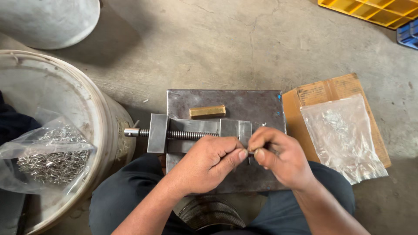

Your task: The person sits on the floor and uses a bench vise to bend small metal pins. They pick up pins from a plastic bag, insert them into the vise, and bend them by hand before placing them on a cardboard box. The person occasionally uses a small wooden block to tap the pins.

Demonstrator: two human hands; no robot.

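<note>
My left hand (209,163) and my right hand (278,156) meet fingertip to fingertip over a small steel vise (196,130) with a threaded screw, which sits on a dark metal plate (244,102). Between the pinched fingers of both hands is a tiny metal pin (249,153), mostly hidden, right at the vise's jaw. A short brass-coloured bar (207,111) lies on the plate just beyond the vise.
At the left a white bucket (93,93) holds a clear bag of several small metal pins (50,159). To the right, a clear plastic bag (342,135) lies on cardboard (324,89). A yellow crate (374,11) and a blue one are far right. My knees flank the plate on concrete floor.
</note>
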